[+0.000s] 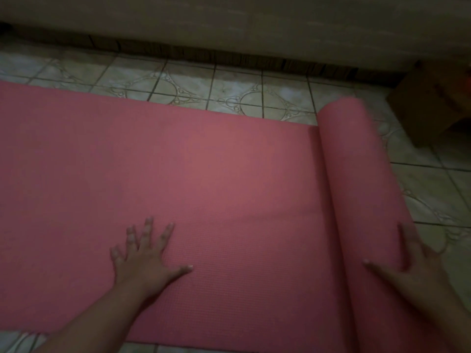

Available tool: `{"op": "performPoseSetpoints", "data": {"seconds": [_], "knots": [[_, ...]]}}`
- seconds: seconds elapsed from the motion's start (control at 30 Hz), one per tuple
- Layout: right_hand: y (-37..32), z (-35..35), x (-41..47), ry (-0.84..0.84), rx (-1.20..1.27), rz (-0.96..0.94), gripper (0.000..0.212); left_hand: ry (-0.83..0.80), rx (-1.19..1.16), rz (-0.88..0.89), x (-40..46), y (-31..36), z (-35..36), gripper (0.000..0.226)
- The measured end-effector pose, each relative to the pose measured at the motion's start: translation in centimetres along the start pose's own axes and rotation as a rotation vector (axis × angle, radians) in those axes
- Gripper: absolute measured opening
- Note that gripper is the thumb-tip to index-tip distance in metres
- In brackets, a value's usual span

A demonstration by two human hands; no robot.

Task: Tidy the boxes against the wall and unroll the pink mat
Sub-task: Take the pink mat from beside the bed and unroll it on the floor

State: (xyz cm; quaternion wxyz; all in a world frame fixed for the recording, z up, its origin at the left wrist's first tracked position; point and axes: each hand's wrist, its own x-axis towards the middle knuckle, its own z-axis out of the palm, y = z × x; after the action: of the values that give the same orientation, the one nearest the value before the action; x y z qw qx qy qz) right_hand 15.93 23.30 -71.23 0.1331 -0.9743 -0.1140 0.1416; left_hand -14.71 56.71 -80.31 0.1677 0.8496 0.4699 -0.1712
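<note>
Pink foam mat point(204, 174), mostly unrolled on patterned floor tiles point(193, 82); left hand point(145, 253) flat, fingers splayed; right hand point(418, 258) spread wide against the remaining roll point(356, 179), lower right.

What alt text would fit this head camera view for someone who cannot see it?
A pink mat lies mostly unrolled on a tiled floor; the left hand presses it flat, the right hand rests on the remaining roll. A cardboard box sits near the wall.
</note>
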Motion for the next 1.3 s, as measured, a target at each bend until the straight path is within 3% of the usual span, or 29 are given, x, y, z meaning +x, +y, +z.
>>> {"op": "performPoseSetpoints", "data": {"seconds": [0.17,0.53,0.77,0.87,1.07,1.17,1.23,1.3], "knots": [[-3.4,1.5,-0.7,0.019,-0.058,-0.049,0.126,-0.006,0.045,0.111,-0.9,2.3,1.1,0.12],[-7.6,1.2,-3.5,-0.104,-0.133,-0.296,0.112,0.018,-0.002,0.006,-0.8,-1.2,-0.1,0.12],[0.1,-1.5,-0.6,-0.051,-0.077,-0.014,0.108,0.007,0.003,0.015,-0.9,-0.3,0.4,0.119],[1.7,-0.8,0.4,0.023,-0.025,0.134,0.137,-0.019,-0.014,0.019,-1.3,1.1,0.7,0.12],[0.1,0.2,-1.2,0.096,-0.13,0.078,0.132,-0.032,-0.021,0.03,-1.6,2.0,1.3,0.118],[6.9,1.9,1.8,-0.009,-0.238,0.121,0.126,-0.026,-0.015,0.022,-1.6,2.2,1.3,0.116],[11.8,3.4,4.7,-0.023,-0.334,0.073,0.137,-0.034,-0.002,0.016,-1.6,2.4,1.2,0.116],[11.6,3.8,4.5,-0.056,-0.275,0.201,0.143,-0.028,-0.007,0.009,-1.6,2.4,1.2,0.117]]}}
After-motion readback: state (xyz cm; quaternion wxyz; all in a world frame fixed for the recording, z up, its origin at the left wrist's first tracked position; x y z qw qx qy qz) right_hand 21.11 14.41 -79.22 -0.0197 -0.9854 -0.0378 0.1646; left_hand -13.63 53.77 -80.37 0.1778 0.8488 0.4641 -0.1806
